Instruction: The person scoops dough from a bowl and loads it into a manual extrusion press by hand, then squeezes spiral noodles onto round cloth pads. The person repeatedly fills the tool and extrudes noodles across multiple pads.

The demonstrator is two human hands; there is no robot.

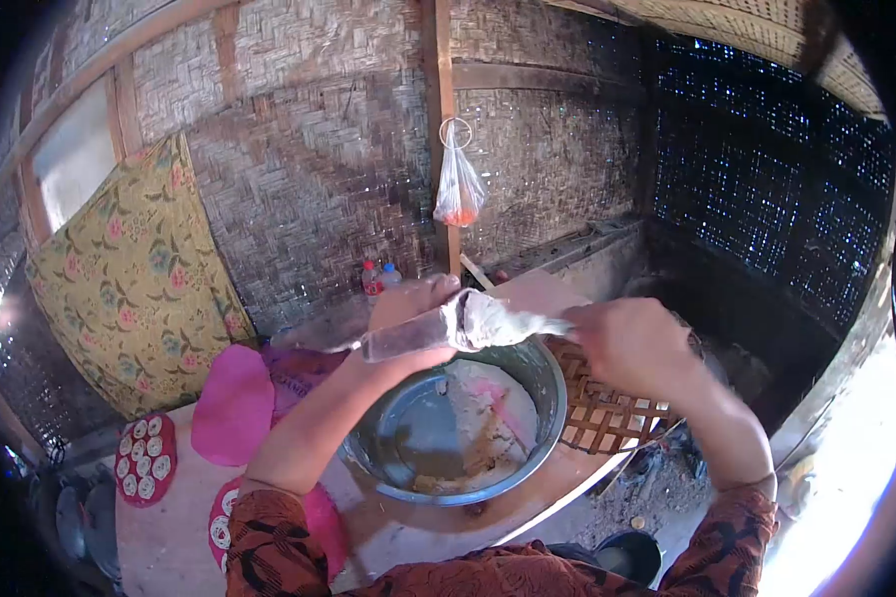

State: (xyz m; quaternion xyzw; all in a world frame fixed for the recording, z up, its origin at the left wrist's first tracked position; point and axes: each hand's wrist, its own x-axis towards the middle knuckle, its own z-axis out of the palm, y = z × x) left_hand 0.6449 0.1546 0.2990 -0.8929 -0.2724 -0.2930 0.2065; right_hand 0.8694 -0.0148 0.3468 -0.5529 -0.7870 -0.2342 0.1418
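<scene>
Above the basin, my left hand (416,303) is wrapped around a clear plastic tube (403,337), held nearly level. White, wet dough (486,320) coats the tube's right end. My right hand (639,343) is closed on a thin utensil, perhaps a spoon, whose far end meets that dough; its exact shape is smeared with dough. Below both hands stands a grey metal basin (448,497) on the table. Pale dough or flour (468,376) lies in its right half, with something pink (493,400) and brownish smears.
Rounds of white coiled dough (143,462) sit on a red plate at the left. A pink sheet (234,406) lies behind it. Right of the basin is a woven bamboo tray (607,398). Two small bottles (371,279) stand by the wall; a plastic bag (459,189) hangs from the post.
</scene>
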